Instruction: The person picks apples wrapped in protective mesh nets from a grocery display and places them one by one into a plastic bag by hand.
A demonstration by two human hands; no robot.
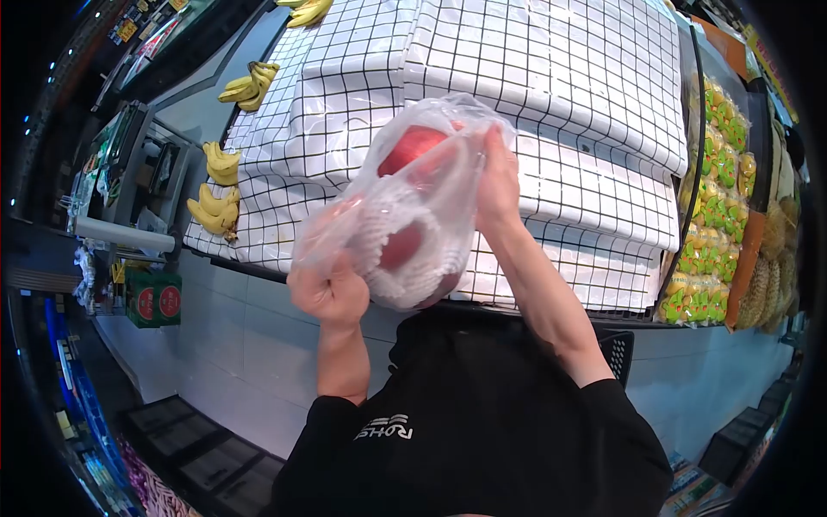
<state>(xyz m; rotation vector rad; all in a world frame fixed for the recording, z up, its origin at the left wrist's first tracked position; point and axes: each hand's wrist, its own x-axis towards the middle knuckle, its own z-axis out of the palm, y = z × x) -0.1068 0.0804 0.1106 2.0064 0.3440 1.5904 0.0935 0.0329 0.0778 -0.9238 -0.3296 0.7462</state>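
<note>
A clear plastic bag (469, 108) hangs in front of me between my two hands. Inside it are red round fruits (412, 151), apparently apples, and one sits in a white foam net sleeve (428, 274). My left hand (332, 291) is closed in a fist on the bag's lower left side. On the upper right, my right hand (500, 185) grips the bag's edge, its fingertips partly hidden by the plastic. Below and behind the bag lies a stepped display covered with a white and black checked cloth (551, 77).
Bunches of bananas (215, 211) lie along the display's left edge. Bagged yellow-green fruit packs (706, 250) stand in rows at the right. A green box (155, 297) sits at left, and dark crates (185, 439) stand on the floor at lower left.
</note>
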